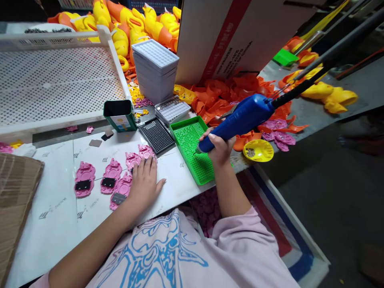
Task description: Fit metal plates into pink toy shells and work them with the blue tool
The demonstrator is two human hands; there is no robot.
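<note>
A blue, thick-bodied power screwdriver (244,120) slants above a shallow green perforated plastic tray (187,140), its tip over the tray's left half; whether the tip touches the tray cannot be told. The right hand (221,149) has its fingers closed around the tool's lower body. The left hand (145,182) lies palm down over some pink moulded plastic parts, fingers nearly straight and close together, thumb spread; it is closed around nothing visible, though what lies beneath is hidden. Farther left on the white-covered surface (57,170) sits another pink part (85,172), bearing a black rectangular plate (83,185). Beyond the left hand lie a black gridded tray (156,137) and an open dark-green tin (124,123). Right of the green tray sits a yellow bowl (264,151) containing small metal pieces (250,152), near piled orange pieces (213,100).
</note>
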